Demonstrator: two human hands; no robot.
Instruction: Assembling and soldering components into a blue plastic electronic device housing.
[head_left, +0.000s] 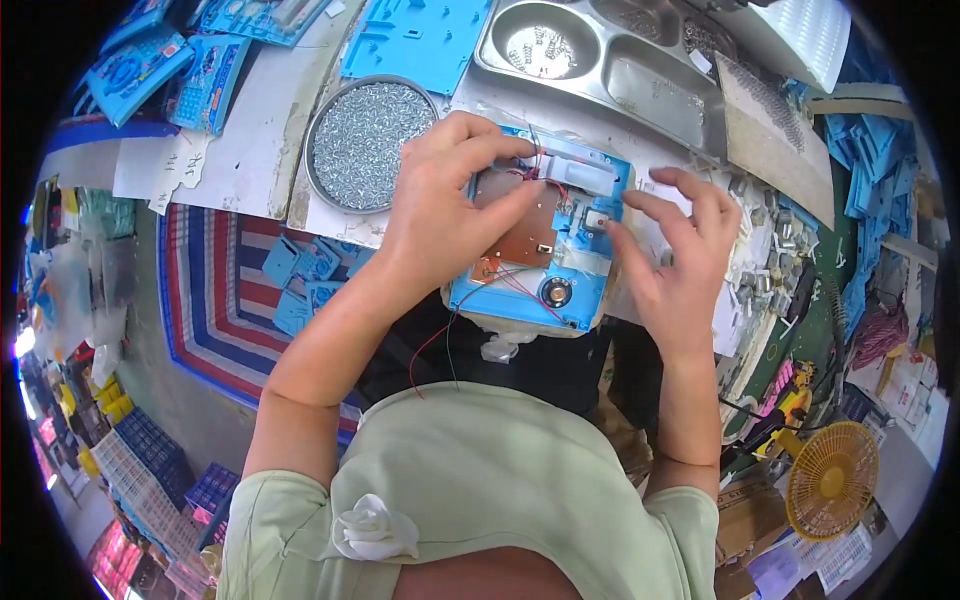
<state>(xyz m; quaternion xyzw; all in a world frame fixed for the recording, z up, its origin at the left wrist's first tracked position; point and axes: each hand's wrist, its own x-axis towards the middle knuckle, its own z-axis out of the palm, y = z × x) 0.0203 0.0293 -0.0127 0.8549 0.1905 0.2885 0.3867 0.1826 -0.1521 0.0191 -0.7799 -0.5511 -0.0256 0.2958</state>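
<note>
A light-blue plastic housing [480, 298] lies open at the table's front edge. It contains a brown circuit board [515, 225], a small round speaker [556, 292], a pale cylindrical part [583, 177] and a small metal-topped part [597, 219]. My left hand [445, 195] reaches over the board's far left. Its thumb and index finger are apart beside thin red and dark wires [533, 172], seemingly touching them. My right hand [685, 245] is spread at the housing's right side, its thumb tip near the metal-topped part. Loose red and green wires [428, 350] hang over the near edge.
A round tray of small screws [370, 145] stands left of the housing. Behind are a steel compartment tray [640, 85] with springs and a blue panel [415, 40]. Blue printed parts [135, 75] pile up far left. Small metal pieces [765, 250] lie right, above a yellow fan [832, 480].
</note>
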